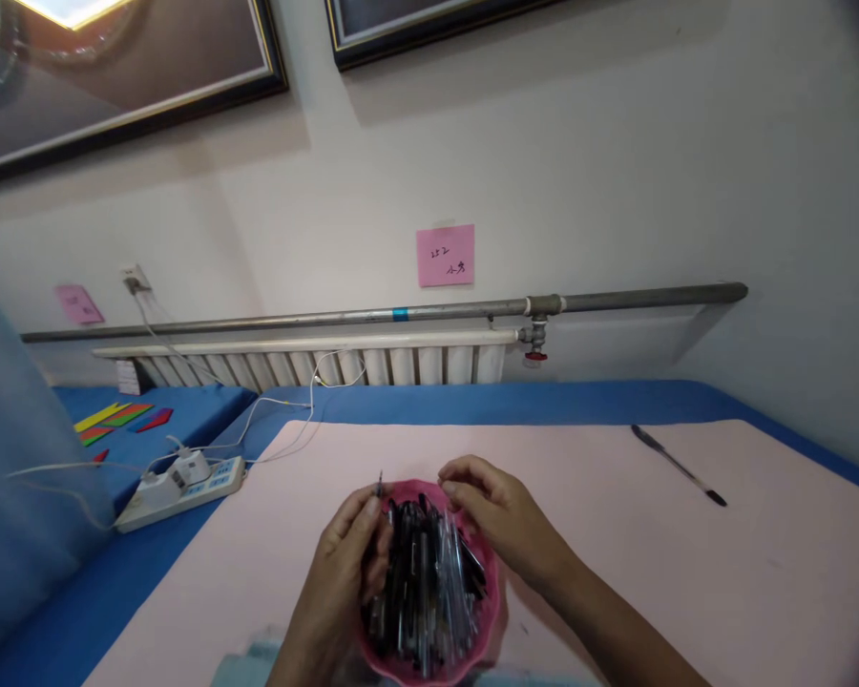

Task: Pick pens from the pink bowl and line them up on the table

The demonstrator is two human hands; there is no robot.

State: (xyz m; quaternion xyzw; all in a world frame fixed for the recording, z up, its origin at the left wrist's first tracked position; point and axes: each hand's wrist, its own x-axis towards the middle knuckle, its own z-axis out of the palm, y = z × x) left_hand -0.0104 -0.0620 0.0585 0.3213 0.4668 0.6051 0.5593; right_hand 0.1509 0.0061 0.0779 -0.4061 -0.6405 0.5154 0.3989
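A pink scalloped basket [497, 611] stands in front of me, filled with black pen parts [408, 572] and clear plastic pen barrels [454, 577]. My left hand [347, 553] is at the basket's left rim, its thumb and fingers closed on a thin piece with a pointed pen tip [380, 485] sticking upward. The rest of that piece is hidden by the fingers. Over the right rim, my right hand [497, 510] is closed in a pinch; whatever lies between its fingertips is too small to make out. One assembled black-capped pen [677, 463] lies apart on the right.
Pink paper [579, 477] covers the blue table [472, 403]. A power strip [186, 496] with plugs and white cables sits at the left edge. Coloured flat pieces [118, 418] lie on another blue table. Behind are a radiator [401, 364] and a pipe [637, 299].
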